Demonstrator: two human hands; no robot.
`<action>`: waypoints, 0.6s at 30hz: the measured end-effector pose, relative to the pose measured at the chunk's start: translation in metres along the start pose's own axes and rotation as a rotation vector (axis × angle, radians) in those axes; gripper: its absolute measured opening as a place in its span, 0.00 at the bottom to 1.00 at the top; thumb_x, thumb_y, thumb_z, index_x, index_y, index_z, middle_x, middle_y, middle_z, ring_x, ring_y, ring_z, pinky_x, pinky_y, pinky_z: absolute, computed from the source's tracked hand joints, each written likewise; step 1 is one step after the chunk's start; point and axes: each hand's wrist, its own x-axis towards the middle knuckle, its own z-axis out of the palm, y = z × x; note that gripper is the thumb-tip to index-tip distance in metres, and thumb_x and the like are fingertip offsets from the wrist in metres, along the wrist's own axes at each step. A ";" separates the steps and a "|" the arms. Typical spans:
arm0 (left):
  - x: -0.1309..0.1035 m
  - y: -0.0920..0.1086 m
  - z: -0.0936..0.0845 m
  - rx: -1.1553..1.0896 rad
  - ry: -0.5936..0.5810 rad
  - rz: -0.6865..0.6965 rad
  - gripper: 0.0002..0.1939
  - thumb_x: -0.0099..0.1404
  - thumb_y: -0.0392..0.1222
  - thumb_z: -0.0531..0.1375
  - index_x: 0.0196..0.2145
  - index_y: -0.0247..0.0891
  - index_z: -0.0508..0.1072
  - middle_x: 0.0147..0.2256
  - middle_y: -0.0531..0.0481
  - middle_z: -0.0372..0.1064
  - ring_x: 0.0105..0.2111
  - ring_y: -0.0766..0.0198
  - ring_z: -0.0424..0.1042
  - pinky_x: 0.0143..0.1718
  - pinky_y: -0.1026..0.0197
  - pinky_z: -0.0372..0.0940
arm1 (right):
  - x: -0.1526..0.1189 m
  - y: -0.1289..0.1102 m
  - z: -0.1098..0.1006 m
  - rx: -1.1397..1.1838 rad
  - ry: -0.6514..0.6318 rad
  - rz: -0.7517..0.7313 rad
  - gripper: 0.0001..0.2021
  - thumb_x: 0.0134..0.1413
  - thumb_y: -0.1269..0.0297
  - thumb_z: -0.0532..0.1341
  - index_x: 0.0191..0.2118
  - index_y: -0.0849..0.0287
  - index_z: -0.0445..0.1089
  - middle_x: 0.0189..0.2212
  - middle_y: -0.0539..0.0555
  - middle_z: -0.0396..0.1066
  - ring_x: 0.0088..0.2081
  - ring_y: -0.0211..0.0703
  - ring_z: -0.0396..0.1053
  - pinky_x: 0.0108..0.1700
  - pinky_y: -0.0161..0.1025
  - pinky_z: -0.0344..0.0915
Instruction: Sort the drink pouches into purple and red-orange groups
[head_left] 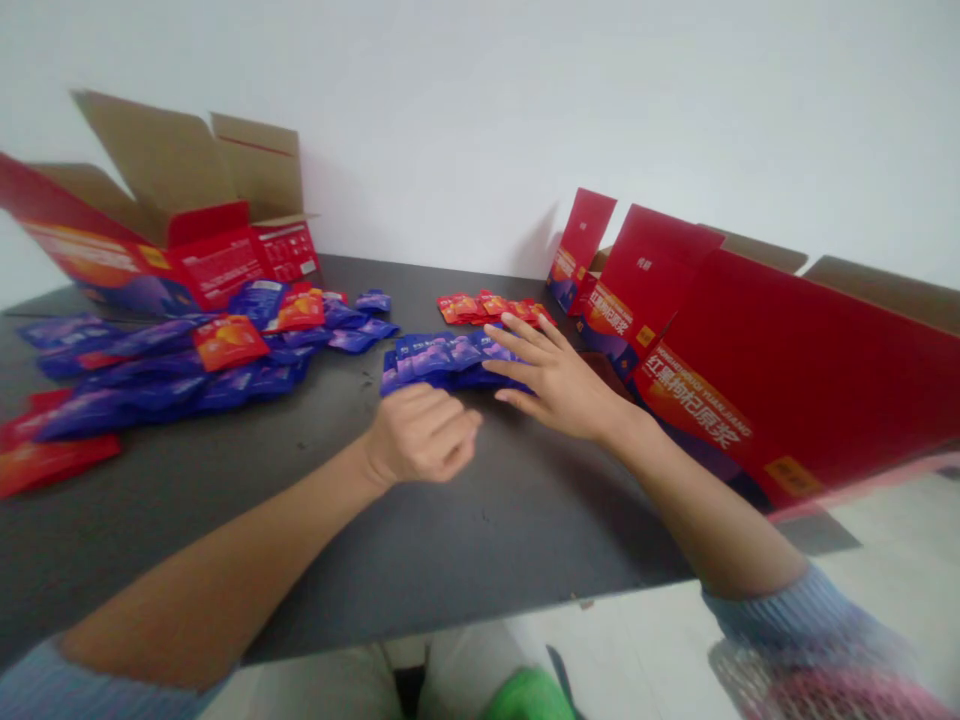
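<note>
My left hand is closed in a fist just in front of a row of blue sachets; nothing sticks out of it. My right hand reaches over the right end of that row, its fingers spread and stretched out, and it hides part of the sachets. Whether its fingertips touch them I cannot tell. Behind the row lies a smaller group of red sachets, partly covered by the right fingers.
A large heap of blue and red sachets lies on the dark table at left, before an open red carton. Red cartons stand along the right side. A white wall rises behind.
</note>
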 end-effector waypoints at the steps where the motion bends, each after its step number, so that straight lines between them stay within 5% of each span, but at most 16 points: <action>1: -0.003 -0.019 -0.009 0.136 0.077 -0.053 0.11 0.65 0.39 0.56 0.28 0.38 0.76 0.23 0.50 0.69 0.24 0.64 0.62 0.28 0.58 0.53 | -0.003 -0.005 -0.005 0.002 0.036 0.006 0.19 0.66 0.58 0.58 0.60 0.53 0.70 0.70 0.56 0.53 0.72 0.55 0.45 0.70 0.64 0.43; 3: -0.018 -0.062 -0.029 0.427 0.104 -0.359 0.12 0.64 0.41 0.56 0.29 0.35 0.76 0.26 0.45 0.71 0.26 0.62 0.62 0.29 0.59 0.51 | -0.009 -0.012 -0.012 0.009 0.086 0.019 0.18 0.66 0.60 0.58 0.59 0.52 0.72 0.70 0.55 0.54 0.72 0.55 0.46 0.70 0.63 0.46; 6: -0.058 -0.122 -0.059 0.625 -0.029 -0.916 0.20 0.65 0.47 0.54 0.39 0.27 0.77 0.34 0.40 0.72 0.31 0.60 0.62 0.34 0.57 0.57 | -0.013 -0.021 -0.013 0.026 0.096 0.006 0.16 0.66 0.62 0.57 0.56 0.52 0.74 0.69 0.54 0.57 0.71 0.55 0.50 0.69 0.62 0.49; 9: -0.088 -0.150 -0.077 0.632 -0.074 -1.374 0.27 0.66 0.52 0.52 0.47 0.23 0.74 0.48 0.31 0.69 0.39 0.49 0.66 0.42 0.40 0.62 | -0.013 -0.030 -0.007 0.055 0.068 -0.038 0.15 0.67 0.62 0.57 0.54 0.54 0.75 0.68 0.55 0.58 0.70 0.54 0.53 0.68 0.60 0.53; 14: -0.083 -0.142 -0.074 0.591 -0.202 -1.518 0.41 0.64 0.55 0.53 0.61 0.13 0.58 0.61 0.17 0.54 0.54 0.31 0.63 0.49 0.28 0.59 | -0.011 -0.048 0.012 0.136 0.078 -0.109 0.15 0.68 0.62 0.56 0.53 0.55 0.75 0.67 0.55 0.59 0.68 0.52 0.55 0.65 0.56 0.57; 18: -0.073 -0.137 -0.066 0.604 -0.308 -1.620 0.48 0.63 0.59 0.52 0.61 0.05 0.49 0.62 0.11 0.49 0.63 0.27 0.51 0.59 0.20 0.36 | -0.011 -0.061 0.033 0.215 0.091 -0.179 0.15 0.69 0.61 0.54 0.52 0.54 0.76 0.64 0.54 0.64 0.66 0.49 0.59 0.62 0.50 0.61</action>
